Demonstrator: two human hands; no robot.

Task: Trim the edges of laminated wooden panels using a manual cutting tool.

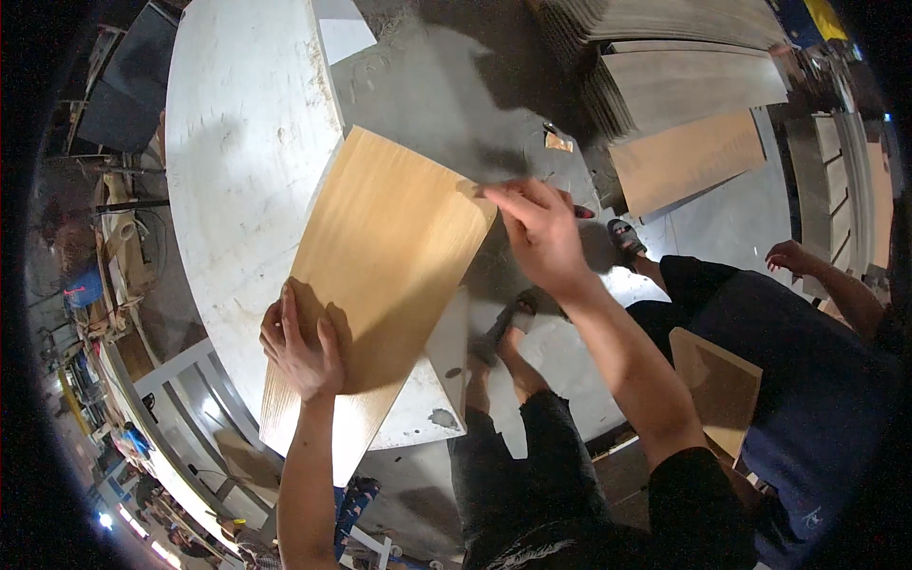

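A light wood-grained panel [380, 247] lies slanted over the white worktable [247, 123], its right side jutting past the table's edge. Flat on the panel's lower left part rests my left hand [302, 347], thumb and fingers spread. My right hand [541, 233] is closed in a pinch at the panel's far right corner, which looks rounded. Something small and dark shows at its fingertips, and a red and black end sticks out behind the hand. What that thing is, I cannot make out.
Beside me on the right, a person in dark clothes [798, 370] has a small brown board [717, 389] by them. Tall stacks of thin panels [693, 85] stand at the far right, a brown sheet [684, 161] in front. A white slatted frame [195, 389] stands at left.
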